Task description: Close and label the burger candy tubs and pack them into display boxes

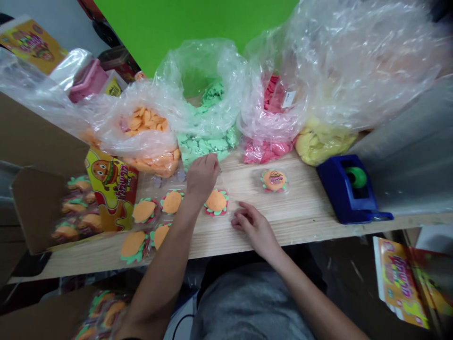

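My left hand [202,178] reaches over the table to the front of the bag of green foam-like pieces [207,144]. Its fingers are bent and closed downward; what they hold, if anything, is hidden. My right hand [253,227] rests near the table's front edge, loosely curled with the index finger apart, nothing visible in it. Between the hands lies a toy-like burger [216,201] with an orange top and green and red frills. Several similar burgers, including one orange-topped burger [145,209], lie left of my forearm. A clear-packed burger with a label [275,180] lies to the right.
Open plastic bags hold orange pieces [148,120], red pieces [265,150] and yellow pieces [320,141] along the back. A blue tape dispenser [350,189] stands right. At left, a printed carton [113,189] holds packed burgers. Another box of burgers [102,311] sits below.
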Tool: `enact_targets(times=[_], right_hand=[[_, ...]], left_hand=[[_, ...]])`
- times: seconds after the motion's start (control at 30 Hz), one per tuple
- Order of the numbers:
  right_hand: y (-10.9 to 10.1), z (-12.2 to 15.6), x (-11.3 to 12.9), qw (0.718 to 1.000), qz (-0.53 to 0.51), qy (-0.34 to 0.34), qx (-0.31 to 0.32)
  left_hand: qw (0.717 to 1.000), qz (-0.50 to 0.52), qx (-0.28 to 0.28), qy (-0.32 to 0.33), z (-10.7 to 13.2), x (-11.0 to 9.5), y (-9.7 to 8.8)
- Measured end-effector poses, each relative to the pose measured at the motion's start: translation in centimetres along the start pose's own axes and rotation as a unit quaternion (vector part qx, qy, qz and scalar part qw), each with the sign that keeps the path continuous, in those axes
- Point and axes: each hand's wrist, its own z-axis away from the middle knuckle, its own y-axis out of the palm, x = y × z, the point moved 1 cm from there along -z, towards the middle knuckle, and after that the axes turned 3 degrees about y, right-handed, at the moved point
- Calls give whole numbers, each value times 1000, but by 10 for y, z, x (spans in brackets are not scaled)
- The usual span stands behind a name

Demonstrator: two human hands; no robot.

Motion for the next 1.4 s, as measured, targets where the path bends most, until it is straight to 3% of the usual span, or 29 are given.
enact_targets(times=[0.17, 0.3, 0.4, 0.5, 0.63, 0.83, 0.97, 1.1, 1.3, 1.4], right_hand=[[9, -12, 1, 999, -21, 29, 39], [11, -15, -3, 997, -35, 47, 48], [13, -18, -3, 996, -29, 59, 61], [15, -22, 0, 994, -17, 69, 79], [11, -14, 14, 993, -11, 72, 93], [-5, 34, 47, 989, -8, 82, 122], [-8, 59, 62, 995, -5, 42, 92], [-5, 74, 71, 999, 6, -4, 48], [-9, 91, 74, 997, 47, -41, 55], [-11, 97, 71, 995, 40, -62, 65]], left_hand=[[995, 11, -93, -24, 70, -27, -13], [997, 30, -72, -10, 117, -45, -9], [998, 38, -41, -30, 134, -43, -7], [994, 77, 5, -82, 136, -34, -9], [962, 225, 69, -135, 130, -31, -14], [972, 212, -60, -80, 123, -60, -39], [970, 225, -80, -49, 119, -79, -56], [975, 194, -103, -21, 118, -86, -70], [978, 167, -127, 17, 123, -85, -88], [973, 185, -137, 1, 127, -87, -92]])
